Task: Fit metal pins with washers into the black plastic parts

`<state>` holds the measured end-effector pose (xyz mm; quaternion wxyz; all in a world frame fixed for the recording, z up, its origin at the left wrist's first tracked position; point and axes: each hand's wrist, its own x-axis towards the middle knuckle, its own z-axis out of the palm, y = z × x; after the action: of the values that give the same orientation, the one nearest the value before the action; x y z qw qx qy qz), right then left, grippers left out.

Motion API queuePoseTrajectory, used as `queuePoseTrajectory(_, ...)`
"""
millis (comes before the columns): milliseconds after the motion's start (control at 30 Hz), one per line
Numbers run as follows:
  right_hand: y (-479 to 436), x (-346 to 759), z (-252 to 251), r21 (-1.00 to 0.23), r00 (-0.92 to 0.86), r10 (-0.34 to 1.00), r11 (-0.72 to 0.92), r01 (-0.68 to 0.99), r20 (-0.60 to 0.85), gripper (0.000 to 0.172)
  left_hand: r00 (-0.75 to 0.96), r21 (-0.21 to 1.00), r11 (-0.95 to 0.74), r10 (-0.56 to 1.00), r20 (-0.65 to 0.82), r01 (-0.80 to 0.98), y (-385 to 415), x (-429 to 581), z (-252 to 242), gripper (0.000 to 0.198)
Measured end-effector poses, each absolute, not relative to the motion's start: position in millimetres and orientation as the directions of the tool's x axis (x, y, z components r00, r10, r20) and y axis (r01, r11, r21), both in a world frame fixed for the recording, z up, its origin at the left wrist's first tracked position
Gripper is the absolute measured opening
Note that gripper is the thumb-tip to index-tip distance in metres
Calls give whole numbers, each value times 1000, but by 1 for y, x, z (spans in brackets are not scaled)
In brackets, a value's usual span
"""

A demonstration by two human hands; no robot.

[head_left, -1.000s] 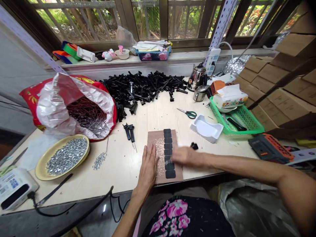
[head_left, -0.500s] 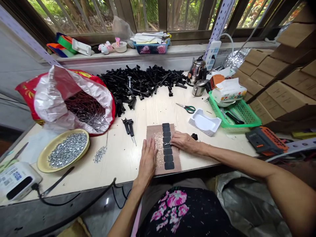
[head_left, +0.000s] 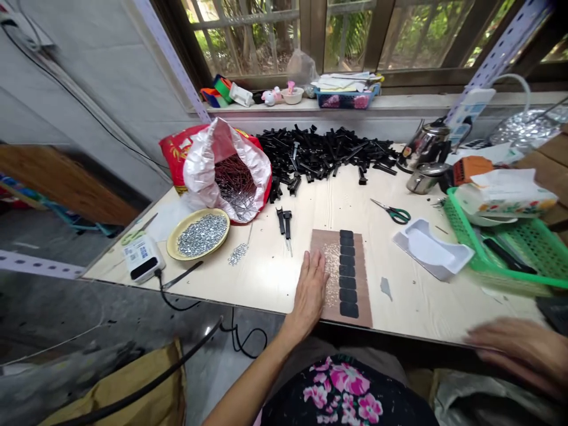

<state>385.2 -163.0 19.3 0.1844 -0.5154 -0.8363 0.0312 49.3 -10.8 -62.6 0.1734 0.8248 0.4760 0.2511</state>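
My left hand (head_left: pixel 311 291) lies flat with its fingers stretched out on the left edge of a brown board (head_left: pixel 360 284) near the table's front edge. The board carries a column of several black pads (head_left: pixel 347 273) and a patch of tiny pale grains (head_left: pixel 331 274). My right hand (head_left: pixel 523 350) is off the board, low at the right, past the table's front edge; it is smeared by motion and I see nothing in it. Two black clips with pins (head_left: pixel 284 221) lie just behind my left hand.
A heap of black plastic parts (head_left: pixel 326 155), a red bag of metal pins (head_left: pixel 228 177) and a yellow plate of small metal pieces (head_left: pixel 198 234) stand behind and left. Scissors (head_left: pixel 394 212), a white tray (head_left: pixel 433 249), a green basket (head_left: pixel 510 248) and a kettle (head_left: pixel 426 143) are right.
My right hand has left the black pads and drawn back to the lower right, off the table. The view has swung left. My left hand stays on the board.
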Motion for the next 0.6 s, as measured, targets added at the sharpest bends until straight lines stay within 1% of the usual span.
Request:
queuePoseTrajectory(33, -133, 370, 25, -240, -527, 824, 566, 789, 208, 26, 396, 531, -481, 876, 274, 698, -12, 46, -60, 42)
queuePoseTrajectory(67, -100, 351, 31, -245, -550, 821, 571, 783, 153, 26, 357, 537, -467, 884, 303, 702, -12, 41, -56, 40)
queuePoseTrajectory(133, -33, 301, 39, -230, -642, 752, 657, 717, 148, 29, 242, 542, -408, 904, 353, 735, -8, 24, -49, 35)
queuePoseTrajectory(200, 28, 246, 35, -135, -725, 654, 756, 641, 218, 30, 121, 515, -320, 916, 382, 795, 2, 1, -41, 32)
queuePoseTrajectory(267, 78, 194, 22, -8, -814, 535, 837, 547, 226, 30, 36, 433, -222, 917, 398, 873, 18, -24, -34, 30)
queuePoseTrajectory(333, 118, 156, 4, 120, -892, 400, 895, 430, 211, 30, -21, 336, -122, 920, 392, 934, 38, -45, -30, 31)
queuePoseTrajectory(400, 146, 134, -12, 197, -944, 282, 929, 314, 171, 24, -52, 257, -46, 931, 361, 965, 58, -61, -27, 31)
queuePoseTrajectory(500, 170, 127, -24, 221, -975, 187, 952, 210, 120, 14, -80, 191, 23, 951, 298, 981, 77, -77, -27, 32)
queuePoseTrajectory(600, 178, 135, -24, 205, -980, 167, 961, 186, 107, 14, -114, 180, 64, 953, 282, 982, 78, -90, -32, 34)
